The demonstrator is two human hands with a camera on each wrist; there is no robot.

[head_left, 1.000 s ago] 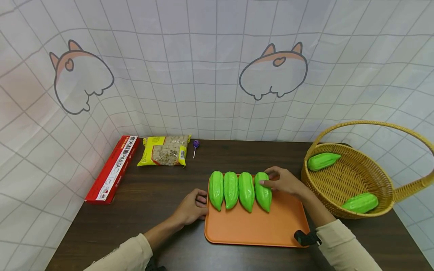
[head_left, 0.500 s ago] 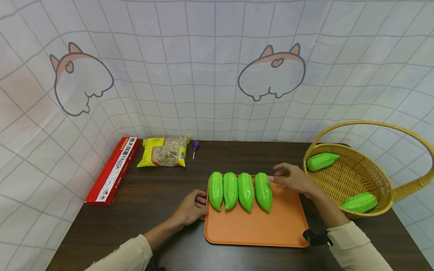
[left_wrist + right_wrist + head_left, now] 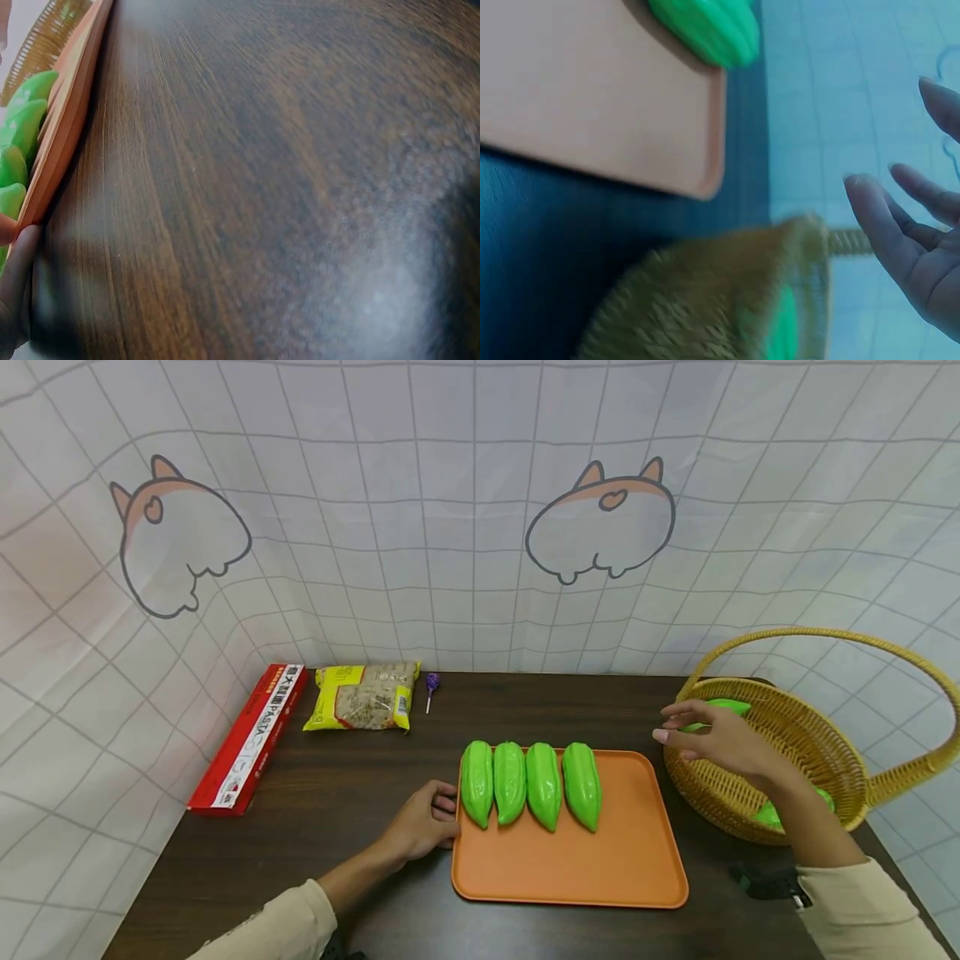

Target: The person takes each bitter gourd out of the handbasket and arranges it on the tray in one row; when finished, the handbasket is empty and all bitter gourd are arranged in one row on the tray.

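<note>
On the orange tray (image 3: 570,868) several glossy green toy vegetables, ridged and tapered like bitter melons (image 3: 582,787), lie side by side along the back left. My left hand (image 3: 420,822) is at the tray's left edge; in the left wrist view its fingertips (image 3: 28,240) pinch the rim. Over the left side of the wicker basket (image 3: 701,793) hovers my right hand (image 3: 723,743), fingers spread loosely with nothing held. Behind it, a green toy vegetable (image 3: 727,705) in the basket is partly covered. Another one (image 3: 768,815) is mostly hidden by the right forearm.
A red pasta box (image 3: 251,739), a yellow-and-clear food bag (image 3: 365,696) and a purple lollipop (image 3: 432,682) lie at the back left of the dark wooden table (image 3: 315,827). The basket's tall handle (image 3: 817,632) arches above it. A tiled-pattern cloth (image 3: 390,552) hangs behind.
My right hand has let go of the rightmost toy vegetable on the tray and moved right, to over the basket. The left hand has stayed at the tray's edge.
</note>
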